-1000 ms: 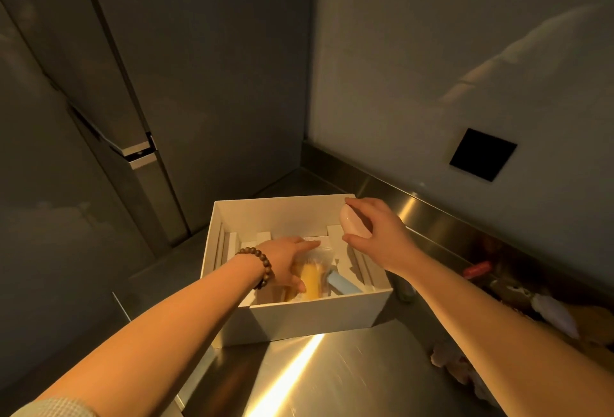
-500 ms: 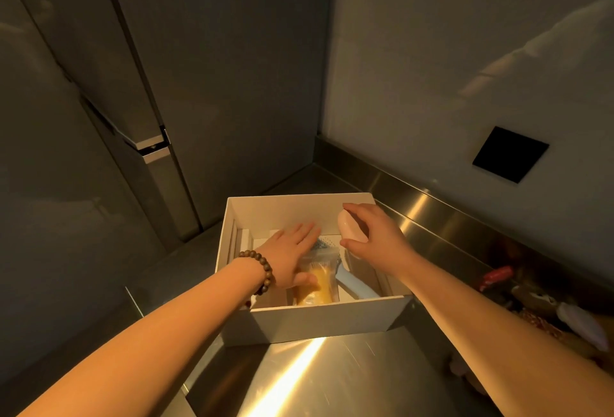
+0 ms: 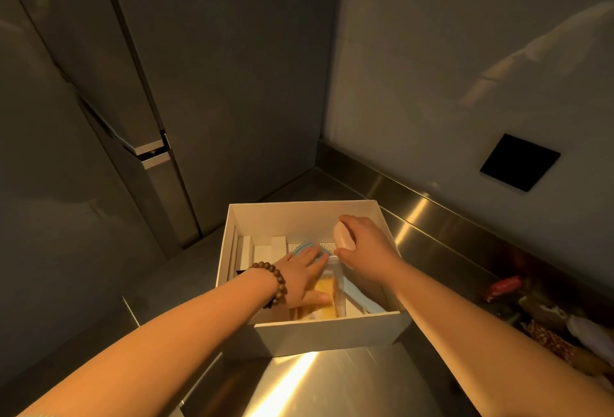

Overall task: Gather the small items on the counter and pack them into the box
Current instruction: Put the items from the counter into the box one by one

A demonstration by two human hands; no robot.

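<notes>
An open white box (image 3: pixel 332 333) stands on the steel counter. My left hand (image 3: pixel 304 278), with a bead bracelet at the wrist, lies flat inside it, fingers spread on a yellow packet in clear wrap (image 3: pixel 324 300) and a light blue item (image 3: pixel 304 247). My right hand (image 3: pixel 365 250) hovers over the box's right side and grips a pale pink oval object (image 3: pixel 344 235). A pale blue stick-like item (image 3: pixel 360 298) leans in the box below that hand. White inserts (image 3: pixel 262 250) fill the left part of the box.
Several small items lie on the counter at the far right, among them a red wrapped piece (image 3: pixel 503 287) and a speckled packet (image 3: pixel 548 340). A dark cabinet door with a metal handle (image 3: pixel 151 150) rises behind the box. A black square plate (image 3: pixel 520 160) sits on the wall.
My left hand has slid farther into the box and flattened over the items. My right hand with the pink object has dropped slightly lower over the box.
</notes>
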